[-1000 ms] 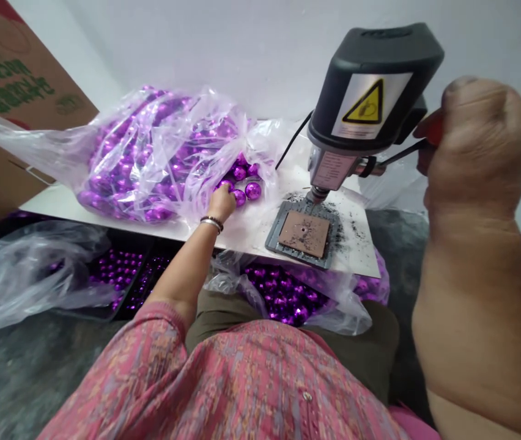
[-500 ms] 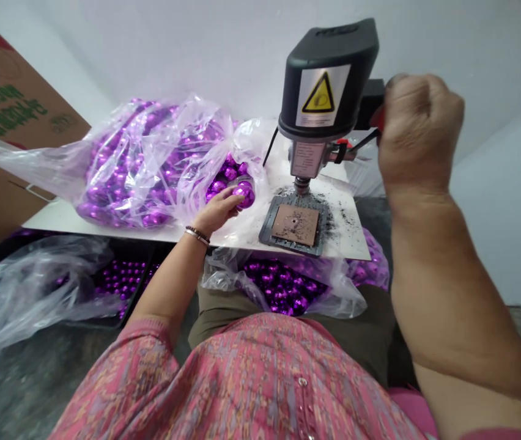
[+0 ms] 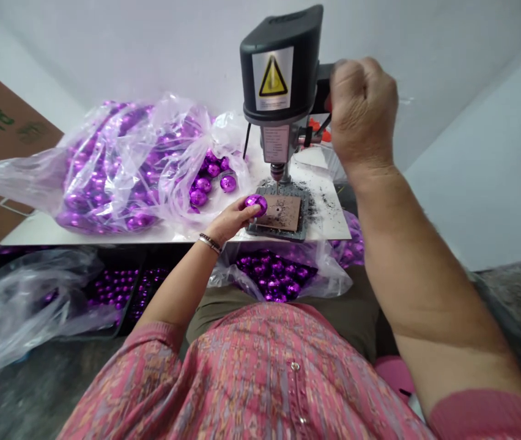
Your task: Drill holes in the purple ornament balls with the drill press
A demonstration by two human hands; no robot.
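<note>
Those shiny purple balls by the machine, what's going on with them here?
A person's left hand holds one purple ball near the left edge of a brown block, not under the bit. The right hand is closed on the lever at the side of the drill press. The bit points down over the block, and dark shavings lie about. More purple balls lie at the mouth of a clear plastic bag on the white table.

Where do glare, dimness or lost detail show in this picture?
Head view: glare streaks the big plastic bag and spots the purple ball in the left hand; head view: the black tray is dim; head view: small print on the drill press is unreadable.
</note>
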